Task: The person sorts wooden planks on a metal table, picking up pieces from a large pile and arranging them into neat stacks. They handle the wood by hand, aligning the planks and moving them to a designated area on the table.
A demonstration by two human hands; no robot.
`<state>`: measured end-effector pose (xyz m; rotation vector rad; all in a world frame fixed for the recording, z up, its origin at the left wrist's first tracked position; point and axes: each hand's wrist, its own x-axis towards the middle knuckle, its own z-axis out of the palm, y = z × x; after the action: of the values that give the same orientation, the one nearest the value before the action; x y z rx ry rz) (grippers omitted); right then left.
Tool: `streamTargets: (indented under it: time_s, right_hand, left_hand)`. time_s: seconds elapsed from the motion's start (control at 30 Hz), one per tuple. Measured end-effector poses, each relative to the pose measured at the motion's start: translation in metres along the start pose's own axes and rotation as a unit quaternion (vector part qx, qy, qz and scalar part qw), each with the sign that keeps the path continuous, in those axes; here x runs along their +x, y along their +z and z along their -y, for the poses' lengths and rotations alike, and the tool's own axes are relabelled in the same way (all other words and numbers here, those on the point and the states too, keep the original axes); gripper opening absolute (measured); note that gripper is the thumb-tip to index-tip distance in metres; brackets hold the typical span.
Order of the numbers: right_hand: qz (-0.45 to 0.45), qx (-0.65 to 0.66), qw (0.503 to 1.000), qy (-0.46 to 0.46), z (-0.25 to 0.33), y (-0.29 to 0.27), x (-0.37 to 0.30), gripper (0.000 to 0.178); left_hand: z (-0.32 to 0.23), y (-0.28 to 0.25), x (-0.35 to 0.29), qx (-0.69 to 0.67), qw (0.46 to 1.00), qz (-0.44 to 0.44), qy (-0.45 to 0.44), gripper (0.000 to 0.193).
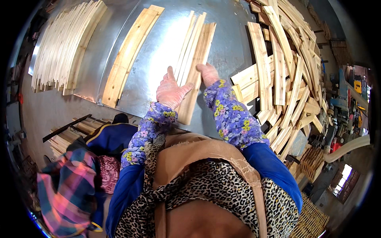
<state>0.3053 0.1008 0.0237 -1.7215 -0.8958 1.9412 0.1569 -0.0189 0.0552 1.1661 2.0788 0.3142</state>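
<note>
A small group of pale wooden boards lies lengthwise on the metal table in front of me. The nearest, a wide wooden board [196,75], sits along the right of narrower wooden strips [186,49]. My left hand [171,90], in what looks like a thin pinkish glove, is open at the left side of the group. Its thumb rests across the wide board and a finger points away along the strips. My right hand [208,74] closes on the wide board's right edge; some of its fingers are hidden. Flowered sleeves cover both forearms.
The metal table [137,75] bears one separate board [131,53] left of my hands and a neat row of upright strips [65,47] farther left. A loose heap of boards [278,67] stands on the right. Draped plaid cloth [69,190] is at lower left.
</note>
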Motion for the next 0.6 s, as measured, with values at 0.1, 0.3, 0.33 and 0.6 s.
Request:
streamTargets:
  time_s: [0.1,0.3,0.33,0.6]
  right_hand:
    - [0.0,0.308,0.951,-0.011,-0.033,-0.018,0.007,0.055]
    - [0.105,-0.278,0.949,0.103,-0.005,-0.01,0.046,0.07]
    - [0.108,-0.378,0.917,0.065,0.0,-0.012,0.057,0.07]
    - [-0.359,-0.689,0.606,-0.171,0.065,-0.267,0.049,0.074]
  left_hand:
    - [-0.003,0.002,0.001,0.007,1.0,0.025,-0.003,0.137]
    - [-0.033,-0.007,-0.006,0.029,0.999,0.012,-0.044,0.136]
    - [-0.038,-0.003,-0.007,0.042,0.998,0.007,-0.057,0.135]
    - [-0.021,0.0,0.007,-0.304,0.952,0.029,-0.029,0.114]
